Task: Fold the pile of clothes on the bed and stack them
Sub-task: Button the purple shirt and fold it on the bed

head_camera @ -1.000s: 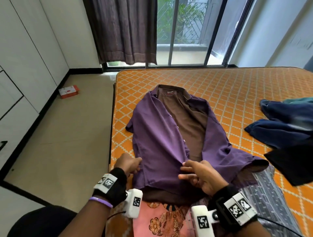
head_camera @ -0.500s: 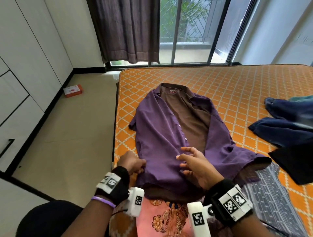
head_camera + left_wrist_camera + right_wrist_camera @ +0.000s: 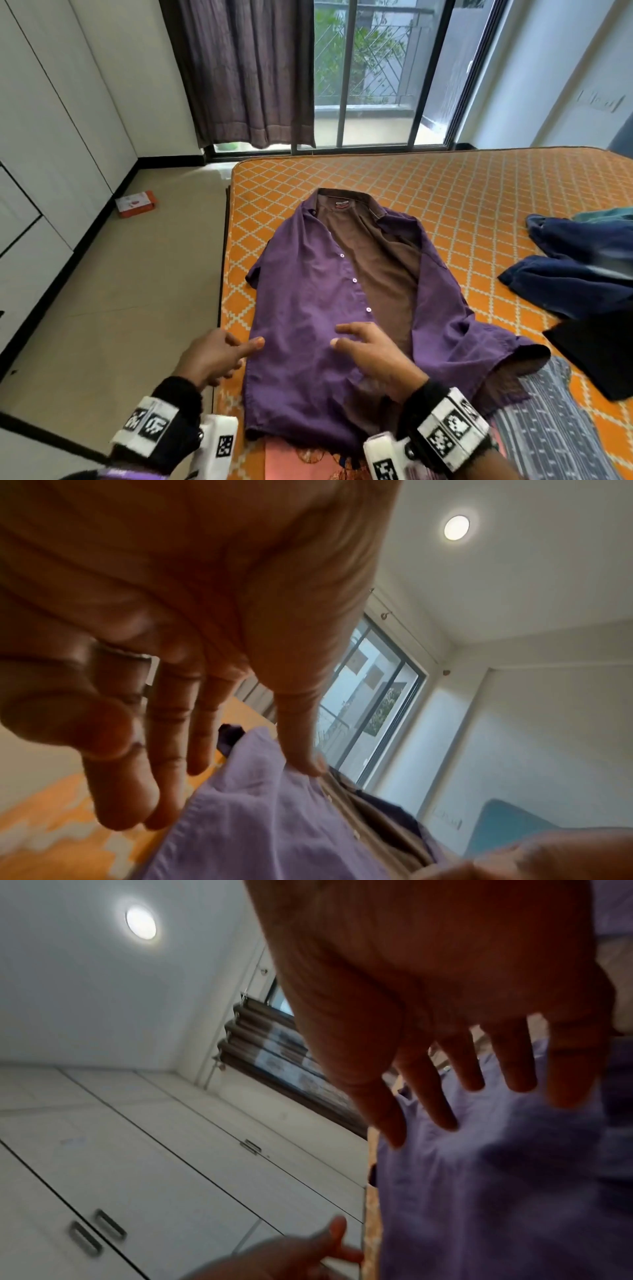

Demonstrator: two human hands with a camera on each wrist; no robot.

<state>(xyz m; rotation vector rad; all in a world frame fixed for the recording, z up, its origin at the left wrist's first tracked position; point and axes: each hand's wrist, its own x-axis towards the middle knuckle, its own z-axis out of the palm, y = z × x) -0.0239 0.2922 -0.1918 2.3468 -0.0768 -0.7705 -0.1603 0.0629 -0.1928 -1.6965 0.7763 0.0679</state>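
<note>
A purple button shirt [image 3: 308,308] with a brown lining lies spread on the orange patterned bed [image 3: 445,192], collar far, hem near me. My left hand [image 3: 219,353] is open at the shirt's left edge, its thumb tip touching the cloth [image 3: 274,818]. My right hand [image 3: 370,353] is open with fingers spread, low over the shirt's front panel [image 3: 496,1177]; I cannot tell if it touches. Neither hand holds anything. The shirt's right sleeve [image 3: 507,349] trails toward the right.
Dark blue garments [image 3: 575,267] and a black cloth [image 3: 603,349] lie at the bed's right. A grey patterned cloth [image 3: 548,438] and a pink floral cloth [image 3: 308,462] lie near me. Left of the bed is bare floor with an orange box [image 3: 135,204] and white cupboards [image 3: 44,171].
Both hands let go of the shirt's lower front and opened. The left front panel now lies flatter. The right hand moved farther up the shirt.
</note>
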